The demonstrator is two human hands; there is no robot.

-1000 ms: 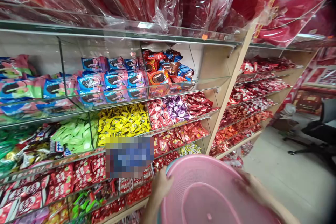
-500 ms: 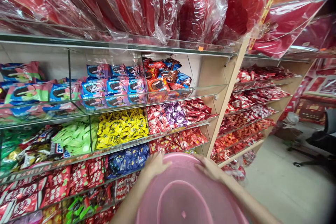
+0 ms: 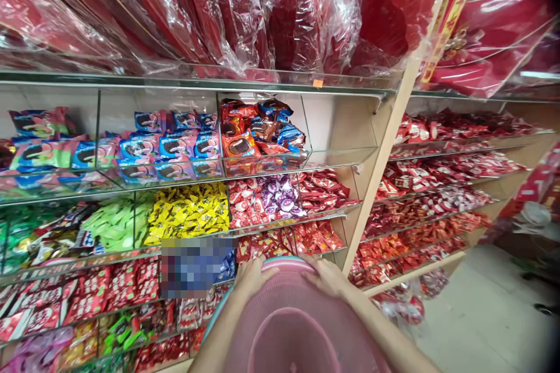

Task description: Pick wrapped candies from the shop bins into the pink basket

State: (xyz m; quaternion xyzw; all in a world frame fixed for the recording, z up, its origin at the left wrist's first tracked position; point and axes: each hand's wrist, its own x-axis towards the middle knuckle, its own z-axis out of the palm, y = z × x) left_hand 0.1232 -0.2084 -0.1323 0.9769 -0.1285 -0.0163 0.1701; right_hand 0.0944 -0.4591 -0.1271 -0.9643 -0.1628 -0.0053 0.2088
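Pink basket (image 3: 293, 338) shifted left since a second ago — left hand (image 3: 252, 277) and right hand (image 3: 329, 277) both grip its far rim. Mid-hold — wrapped sweets (image 3: 190, 210) on shelves (image 3: 175, 83).

The glass shelves (image 3: 332, 155) hold lots of little packs, with blue and pink cookie packs (image 3: 175, 147) and a pile of orange, brown and blue packs (image 3: 258, 131) on a high one. Just below lie green packs (image 3: 114, 224), bright yellow packs (image 3: 188, 213), purple sweets (image 3: 282, 195) and red packs (image 3: 324, 189). Big red things in shiny clear wrap (image 3: 245, 11) sit on the top shelf (image 3: 210, 81), above all the small packs.
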